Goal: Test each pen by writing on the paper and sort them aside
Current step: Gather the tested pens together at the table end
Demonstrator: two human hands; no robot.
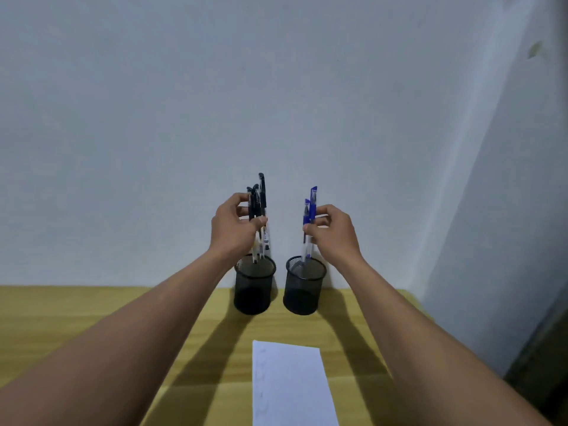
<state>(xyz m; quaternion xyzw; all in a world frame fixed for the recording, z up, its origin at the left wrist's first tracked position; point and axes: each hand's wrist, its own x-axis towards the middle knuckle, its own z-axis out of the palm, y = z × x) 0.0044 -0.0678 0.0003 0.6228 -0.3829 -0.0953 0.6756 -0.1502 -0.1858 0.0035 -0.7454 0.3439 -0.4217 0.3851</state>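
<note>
My left hand [235, 224] grips a bunch of black-capped pens [257, 198], held upright with their tips just above or inside the left black mesh cup [253, 290]. My right hand [332, 232] holds two blue-capped pens [311, 204] upright, their tips at the mouth of the right black mesh cup [302, 293]. A white sheet of paper [292, 385] with faint marks lies on the table in front of the cups.
The yellow wooden table [76, 315] runs to a pale wall right behind the cups. A second wall closes the right side, and the table's right edge lies near it.
</note>
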